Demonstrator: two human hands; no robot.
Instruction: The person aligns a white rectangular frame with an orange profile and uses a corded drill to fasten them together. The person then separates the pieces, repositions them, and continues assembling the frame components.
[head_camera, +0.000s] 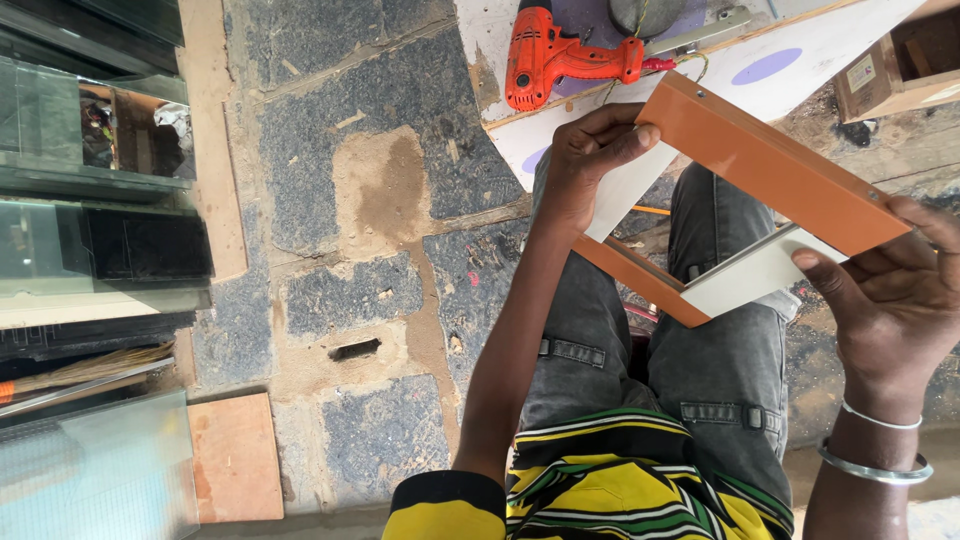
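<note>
Orange-faced frame (770, 160), white inner panels, both hands

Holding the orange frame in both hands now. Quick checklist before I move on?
1. Left hand grips the frame at its top corner: ok.
2. Right hand holds the other end, thumb on the white panel: ok.
3. Frame held clear of the lap: ok.
4. Corner joints tight: cannot tell.
5. Drill lies on the board ahead, untouched: ok.
6. Drill bit fitted: cannot tell.
</note>
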